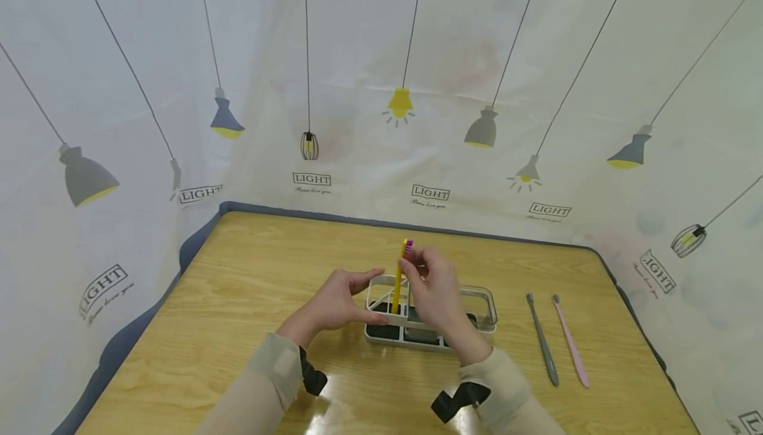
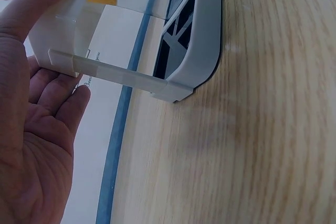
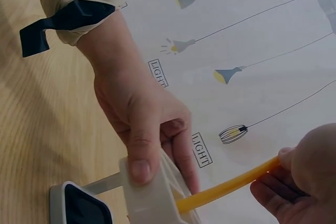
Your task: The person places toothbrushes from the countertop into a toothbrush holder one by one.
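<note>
A toothbrush holder (image 1: 397, 320) with a pale upper frame and a dark-bottomed base stands on the table. My left hand (image 1: 334, 302) grips the left end of its upper frame, thumb on the near side and fingers on the far side. With thumb and fingertips, my right hand (image 1: 440, 292) pinches a yellow toothbrush (image 1: 397, 289) just below its purple bristles. The brush is nearly upright, head up, its handle passing down through the frame's left opening. In the right wrist view the yellow handle (image 3: 226, 188) runs from the frame to the pinching fingers.
To the right of the holder, a grey toothbrush (image 1: 543, 342) and a pink toothbrush (image 1: 571, 342) lie side by side on the wooden table (image 1: 238, 329). A curtain (image 1: 357, 38) printed with lamps hangs behind the table and along its sides.
</note>
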Motion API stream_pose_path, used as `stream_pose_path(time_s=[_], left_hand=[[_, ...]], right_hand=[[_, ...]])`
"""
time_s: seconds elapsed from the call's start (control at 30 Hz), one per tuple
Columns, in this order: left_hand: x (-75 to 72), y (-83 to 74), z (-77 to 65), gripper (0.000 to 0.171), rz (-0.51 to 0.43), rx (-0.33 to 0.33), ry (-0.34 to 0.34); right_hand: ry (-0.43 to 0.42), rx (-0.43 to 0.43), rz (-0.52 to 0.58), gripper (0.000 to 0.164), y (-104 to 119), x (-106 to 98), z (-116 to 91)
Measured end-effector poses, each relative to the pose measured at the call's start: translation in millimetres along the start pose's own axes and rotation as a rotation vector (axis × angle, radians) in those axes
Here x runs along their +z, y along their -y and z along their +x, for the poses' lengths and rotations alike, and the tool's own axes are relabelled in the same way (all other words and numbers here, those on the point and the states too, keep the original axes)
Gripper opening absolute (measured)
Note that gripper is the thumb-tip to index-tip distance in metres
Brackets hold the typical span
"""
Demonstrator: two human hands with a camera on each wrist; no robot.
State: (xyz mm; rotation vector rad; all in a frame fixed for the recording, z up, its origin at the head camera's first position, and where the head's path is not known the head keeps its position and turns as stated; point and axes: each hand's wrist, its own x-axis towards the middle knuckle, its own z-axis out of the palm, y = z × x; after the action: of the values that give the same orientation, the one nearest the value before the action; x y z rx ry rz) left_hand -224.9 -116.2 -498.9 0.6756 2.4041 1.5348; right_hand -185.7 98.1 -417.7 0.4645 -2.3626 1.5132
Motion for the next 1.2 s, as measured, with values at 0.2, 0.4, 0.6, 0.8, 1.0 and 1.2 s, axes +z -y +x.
stream_pose_path(time_s=[0.2, 0.4, 0.6, 0.8, 1.0, 1.2], left_hand=[[-0.1, 0.8, 0.0, 0.094, 0.004, 0.012, 0.006], [-0.4, 1.7, 0.3, 0.095, -0.002, 0.019, 0.013], [-0.6, 1.0, 0.1, 0.094, 0.0, 0.024, 0.017], [-0.6, -0.1, 0.6, 0.095, -0.004, 0.022, 0.019], [-2.0, -0.5, -1.1, 0.095, 0.005, 0.031, 0.021], [-1.6, 0.2, -0.1, 0.096, -0.01, 0.057, 0.022]], right_hand=[[0.024, 0.038, -0.022, 0.005, -7, 6, -5], [0.057, 0.056, -0.022, 0.005, -14, 11, -10], [0.068, 0.044, -0.066, 0.005, -17, 13, -13], [0.073, 0.036, -0.101, 0.007, -20, 13, -16], [0.085, 0.017, -0.107, 0.005, -22, 15, -17], [0.093, 0.049, -0.12, 0.003, -21, 14, -19]])
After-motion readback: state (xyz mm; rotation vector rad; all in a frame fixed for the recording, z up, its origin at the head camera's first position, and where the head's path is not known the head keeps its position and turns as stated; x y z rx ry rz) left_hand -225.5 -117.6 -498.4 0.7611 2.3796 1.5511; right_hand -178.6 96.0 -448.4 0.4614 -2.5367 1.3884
